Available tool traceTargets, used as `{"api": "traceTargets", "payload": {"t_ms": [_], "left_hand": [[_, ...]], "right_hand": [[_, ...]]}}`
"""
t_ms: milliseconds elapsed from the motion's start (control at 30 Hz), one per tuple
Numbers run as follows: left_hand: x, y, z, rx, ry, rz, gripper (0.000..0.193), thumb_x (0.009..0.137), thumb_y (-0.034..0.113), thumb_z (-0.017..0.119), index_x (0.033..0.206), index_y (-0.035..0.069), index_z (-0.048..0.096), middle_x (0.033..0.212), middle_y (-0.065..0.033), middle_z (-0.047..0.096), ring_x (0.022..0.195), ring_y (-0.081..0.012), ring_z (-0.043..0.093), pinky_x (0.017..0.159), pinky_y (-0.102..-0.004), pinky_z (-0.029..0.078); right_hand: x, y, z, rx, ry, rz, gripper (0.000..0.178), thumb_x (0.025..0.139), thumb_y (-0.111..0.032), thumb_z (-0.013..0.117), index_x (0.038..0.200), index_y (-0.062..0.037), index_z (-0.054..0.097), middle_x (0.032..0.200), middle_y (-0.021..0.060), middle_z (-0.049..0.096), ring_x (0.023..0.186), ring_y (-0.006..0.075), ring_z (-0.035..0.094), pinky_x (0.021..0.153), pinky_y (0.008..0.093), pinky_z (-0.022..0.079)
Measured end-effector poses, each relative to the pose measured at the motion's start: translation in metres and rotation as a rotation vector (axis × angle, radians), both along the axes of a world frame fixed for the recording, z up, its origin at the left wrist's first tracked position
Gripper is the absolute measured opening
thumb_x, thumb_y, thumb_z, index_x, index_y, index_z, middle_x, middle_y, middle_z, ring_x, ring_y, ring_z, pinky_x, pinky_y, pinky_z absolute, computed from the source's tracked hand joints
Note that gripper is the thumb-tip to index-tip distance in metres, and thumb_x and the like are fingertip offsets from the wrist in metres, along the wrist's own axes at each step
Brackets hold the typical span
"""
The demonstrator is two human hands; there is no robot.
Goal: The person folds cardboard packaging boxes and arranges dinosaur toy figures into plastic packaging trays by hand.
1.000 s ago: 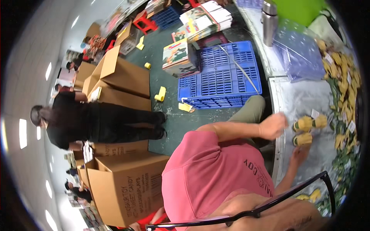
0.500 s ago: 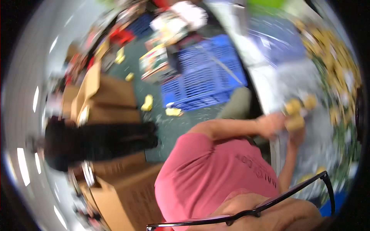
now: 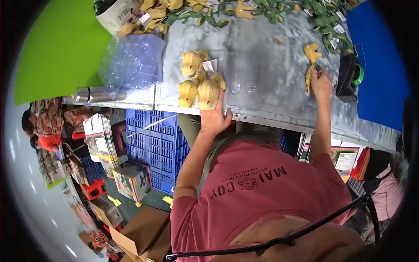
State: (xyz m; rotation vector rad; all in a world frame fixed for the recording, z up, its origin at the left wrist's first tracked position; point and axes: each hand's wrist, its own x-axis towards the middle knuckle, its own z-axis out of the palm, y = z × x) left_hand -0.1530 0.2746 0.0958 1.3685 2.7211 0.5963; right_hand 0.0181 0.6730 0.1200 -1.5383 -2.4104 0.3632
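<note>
A cluster of yellow toy animal heads [image 3: 208, 92] with a white tag stands at the near left of the grey worktop. My left hand [image 3: 213, 118] is against the nearest one, its fingers partly hidden behind the toy and its thumb sticking out to the side. Farther right, my right hand [image 3: 322, 85] has its fingers closed on a slim yellow toy piece [image 3: 308, 82]. Just beyond that lies another yellow toy piece [image 3: 312, 53]. A black tape dispenser [image 3: 347, 81] with green tape stands right of that hand.
Green and yellow toys [image 3: 209, 15] line the worktop's [image 3: 266, 65] far side; more green ones [image 3: 329, 26] lie far right. Clear plastic wrap [image 3: 133, 63] and a metal flask [image 3: 98, 94] sit left. Below are blue crates [image 3: 152, 148] and an open cardboard box [image 3: 142, 231].
The view has swung round to face the worktop. The yellow toy heads, earlier held up between both hands, are now low by my left hand; my right hand has moved away to the right.
</note>
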Motion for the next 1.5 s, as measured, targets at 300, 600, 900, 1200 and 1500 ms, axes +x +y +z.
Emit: {"api": "traceTargets", "payload": {"t_ms": [300, 600, 900, 1200, 1500], "left_hand": [[0.005, 0.011, 0.007, -0.034, -0.072, 0.06, 0.091, 0.077, 0.026, 0.068, 0.157, 0.002, 0.031, 0.157, -0.0242, 0.038, 0.139, -0.0506, 0.037, 0.118, -0.0549, 0.031], [0.003, 0.016, 0.005, 0.023, -0.098, 0.03, 0.091, 0.077, 0.026, 0.067, 0.157, 0.002, 0.031, 0.155, -0.026, 0.039, 0.137, -0.0543, 0.035, 0.117, -0.0568, 0.03], [0.007, 0.016, 0.009, 0.024, -0.103, 0.056, 0.093, 0.074, 0.025, 0.066, 0.158, 0.004, 0.03, 0.156, -0.0228, 0.039, 0.136, -0.0543, 0.034, 0.117, -0.0578, 0.029], [0.005, 0.014, 0.004, 0.013, -0.031, 0.062, 0.094, 0.073, 0.025, 0.067, 0.158, 0.004, 0.03, 0.157, -0.0224, 0.039, 0.136, -0.0535, 0.035, 0.116, -0.0576, 0.03], [0.005, 0.014, 0.0, 0.025, -0.034, 0.046, 0.095, 0.074, 0.025, 0.067, 0.158, 0.003, 0.028, 0.159, -0.0214, 0.036, 0.136, -0.0529, 0.035, 0.115, -0.0591, 0.031]], "right_hand": [[-0.033, 0.012, -0.044, -0.595, 0.969, 0.009, 0.036, 0.099, -0.03, 0.063, 0.113, 0.003, 0.068, 0.098, 0.0065, 0.07, 0.085, 0.0126, 0.061, 0.078, 0.0277, 0.049], [-0.082, -0.035, -0.001, -0.254, 0.268, 0.416, 0.035, 0.096, -0.027, 0.066, 0.125, -0.0067, 0.068, 0.11, 0.0196, 0.069, 0.098, 0.0353, 0.07, 0.085, 0.0441, 0.054], [-0.107, -0.008, 0.025, 0.378, 0.247, 0.992, 0.055, 0.075, 0.009, 0.063, 0.124, -0.0167, 0.07, 0.136, 0.0112, 0.059, 0.124, 0.0334, 0.058, 0.103, 0.038, 0.049], [-0.129, -0.015, 0.035, -0.267, -0.002, 0.586, 0.039, 0.086, -0.039, 0.073, 0.104, -0.0045, 0.074, 0.108, 0.012, 0.072, 0.096, 0.0303, 0.068, 0.085, 0.0412, 0.054], [-0.138, -0.009, 0.004, -1.373, 0.718, 0.232, 0.037, 0.084, -0.024, 0.082, 0.113, -0.0047, 0.068, 0.096, 0.0055, 0.071, 0.081, 0.0158, 0.068, 0.071, 0.0318, 0.056]]}}
